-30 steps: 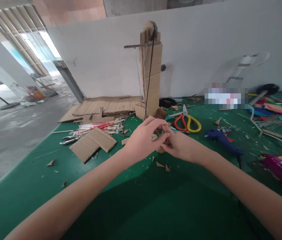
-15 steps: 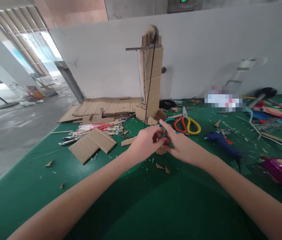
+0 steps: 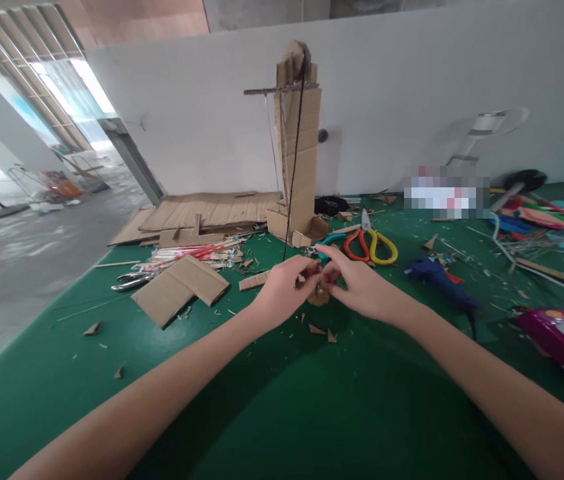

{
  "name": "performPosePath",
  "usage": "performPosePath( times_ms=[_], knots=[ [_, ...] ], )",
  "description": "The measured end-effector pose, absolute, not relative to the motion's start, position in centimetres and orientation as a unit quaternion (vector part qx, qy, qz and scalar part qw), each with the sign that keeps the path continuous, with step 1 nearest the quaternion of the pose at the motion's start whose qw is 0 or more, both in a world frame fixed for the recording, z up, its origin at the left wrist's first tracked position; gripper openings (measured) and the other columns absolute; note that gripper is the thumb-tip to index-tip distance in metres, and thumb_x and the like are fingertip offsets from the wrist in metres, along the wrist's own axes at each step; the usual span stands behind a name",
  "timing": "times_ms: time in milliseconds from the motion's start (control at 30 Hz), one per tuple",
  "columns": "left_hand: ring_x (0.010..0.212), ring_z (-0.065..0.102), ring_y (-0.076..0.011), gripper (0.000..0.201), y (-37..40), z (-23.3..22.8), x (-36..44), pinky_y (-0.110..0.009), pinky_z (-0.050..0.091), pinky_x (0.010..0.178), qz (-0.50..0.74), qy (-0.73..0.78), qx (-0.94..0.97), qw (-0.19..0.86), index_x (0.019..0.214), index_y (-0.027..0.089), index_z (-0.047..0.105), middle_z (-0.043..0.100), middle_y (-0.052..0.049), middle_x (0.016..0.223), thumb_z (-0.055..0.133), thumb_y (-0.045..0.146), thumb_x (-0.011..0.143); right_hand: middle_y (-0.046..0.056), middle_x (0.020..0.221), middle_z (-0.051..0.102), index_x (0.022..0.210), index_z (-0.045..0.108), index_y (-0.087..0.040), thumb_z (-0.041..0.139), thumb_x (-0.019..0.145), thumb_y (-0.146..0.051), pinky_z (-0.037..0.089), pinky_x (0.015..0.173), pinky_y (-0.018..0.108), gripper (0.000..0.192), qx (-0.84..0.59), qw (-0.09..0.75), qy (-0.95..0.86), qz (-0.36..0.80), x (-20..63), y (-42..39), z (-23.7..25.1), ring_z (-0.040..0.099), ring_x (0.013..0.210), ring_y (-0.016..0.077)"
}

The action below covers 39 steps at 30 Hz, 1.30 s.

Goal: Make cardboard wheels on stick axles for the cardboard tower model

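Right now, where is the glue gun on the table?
The glue gun lies on the green table, right of the right hand and just below the scissors.

Scissors (image 3: 372, 243), a blue glue gun (image 3: 437, 275) and a cardboard tower (image 3: 298, 147) stand on the green table (image 3: 312, 413).

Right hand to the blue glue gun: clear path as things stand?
Probably yes. The glue gun lies in the open on the green table, just right of the right hand, nothing between. But that hand, with the left hand, is pinching a small cardboard piece.
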<state>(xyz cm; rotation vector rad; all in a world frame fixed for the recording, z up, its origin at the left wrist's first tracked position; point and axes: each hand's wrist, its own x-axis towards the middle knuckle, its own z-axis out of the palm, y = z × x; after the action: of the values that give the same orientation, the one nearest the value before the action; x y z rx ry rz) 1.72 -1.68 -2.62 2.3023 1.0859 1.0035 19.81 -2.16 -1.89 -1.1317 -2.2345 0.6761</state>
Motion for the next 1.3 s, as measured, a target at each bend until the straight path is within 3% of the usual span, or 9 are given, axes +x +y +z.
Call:
performPosePath(
  times_ms=[267,400,500,567,700,800,967,1167,1300],
  knots=[
    [0.068,0.049,-0.0123,0.011,-1.4,-3.5,1.3,-0.025,0.039,0.061,0.330,0.380,0.853,0.135,0.077,0.018,0.053,0.052,-0.001,0.079,0.050,0.023,0.086,0.009,0.098,0.064,0.143,0.023,-0.020,0.049,0.081,-0.020,0.050,0.080,0.039,0.067,-0.421,0.236,-0.843,0.240,20.1,-2.5,-1.6,0.061,0.089,0.0216],
    [0.065,0.049,-0.0124,0.013,-1.4,-3.5,1.2,-0.024,0.035,0.057,0.309,0.379,0.863,0.126,0.077,0.018,0.053,0.054,0.000,0.073,0.049,0.025,0.087,0.010,0.118,0.057,0.139,0.034,-0.025,0.049,0.080,-0.023,0.048,0.086,0.040,0.061,-0.417,0.178,-0.869,0.200,22.0,-1.6,-1.2,0.056,0.105,0.0248],
    [0.064,0.049,-0.0120,0.015,-1.3,-3.3,1.0,-0.024,0.034,0.056,0.303,0.373,0.866,0.141,0.077,0.018,0.053,0.054,0.001,0.071,0.048,0.027,0.088,0.012,0.133,0.048,0.137,0.037,-0.023,0.043,0.084,-0.031,0.043,0.093,0.046,0.054,-0.485,0.184,-0.848,0.114,23.4,0.1,-1.3,0.047,0.119,0.0288],
    [0.063,0.049,-0.0117,0.016,-1.3,-3.1,1.0,-0.023,0.034,0.056,0.299,0.372,0.867,0.145,0.076,0.018,0.053,0.054,0.001,0.071,0.048,0.027,0.088,0.012,0.140,0.042,0.139,0.035,-0.020,0.044,0.083,-0.039,0.038,0.099,0.048,0.060,-0.504,0.160,-0.847,0.058,23.9,1.8,-1.7,0.038,0.127,0.0314],
    [0.063,0.048,-0.0115,0.016,-1.2,-2.3,0.8,-0.023,0.033,0.055,0.273,0.369,0.879,0.130,0.073,0.017,0.052,0.052,0.001,0.070,0.052,0.027,0.086,0.016,0.148,0.029,0.143,0.028,-0.015,0.053,0.071,-0.060,0.029,0.105,0.051,0.088,-0.485,0.039,-0.873,0.035,23.6,4.9,-2.1,0.026,0.134,0.0365],
    [0.066,0.049,-0.0119,0.013,-1.1,-1.8,0.6,-0.023,0.034,0.055,0.236,0.359,0.894,0.127,0.077,0.018,0.054,0.052,0.000,0.074,0.051,0.027,0.085,0.018,0.145,0.032,0.141,0.032,-0.013,0.052,0.069,-0.063,0.031,0.103,0.052,0.091,-0.479,0.006,-0.877,0.016,23.1,6.4,-1.9,0.031,0.130,0.0396],
    [0.073,0.054,-0.0135,0.016,-1.1,-1.1,0.1,-0.024,0.038,0.059,0.201,0.346,0.907,0.130,0.087,0.018,0.060,0.057,-0.003,0.083,0.044,0.019,0.086,0.017,0.136,0.042,0.133,0.044,-0.016,0.053,0.069,-0.052,0.036,0.095,0.054,0.074,-0.474,0.021,-0.880,-0.012,22.6,7.3,-1.7,0.041,0.120,0.0420],
    [0.079,0.055,-0.0149,0.029,-0.9,-0.2,-0.5,-0.026,0.043,0.068,0.209,0.348,0.904,0.137,0.102,0.017,0.062,0.057,-0.006,0.089,0.040,0.011,0.084,0.017,0.118,0.056,0.119,0.051,-0.012,0.052,0.071,-0.039,0.030,0.102,0.048,0.055,-0.409,0.053,-0.909,-0.057,22.4,7.4,-2.7,0.047,0.114,0.0340],
    [0.082,0.056,-0.0152,0.032,-0.2,-0.1,-1.1,-0.029,0.046,0.074,0.220,0.380,0.888,0.140,0.107,0.016,0.061,0.054,-0.008,0.094,0.035,0.015,0.089,0.020,0.114,0.058,0.115,0.053,-0.007,0.051,0.072,-0.032,0.031,0.101,0.047,0.050,-0.371,0.083,-0.921,-0.083,22.3,6.5,-3.1,0.051,0.108,0.0335]
  ],
)
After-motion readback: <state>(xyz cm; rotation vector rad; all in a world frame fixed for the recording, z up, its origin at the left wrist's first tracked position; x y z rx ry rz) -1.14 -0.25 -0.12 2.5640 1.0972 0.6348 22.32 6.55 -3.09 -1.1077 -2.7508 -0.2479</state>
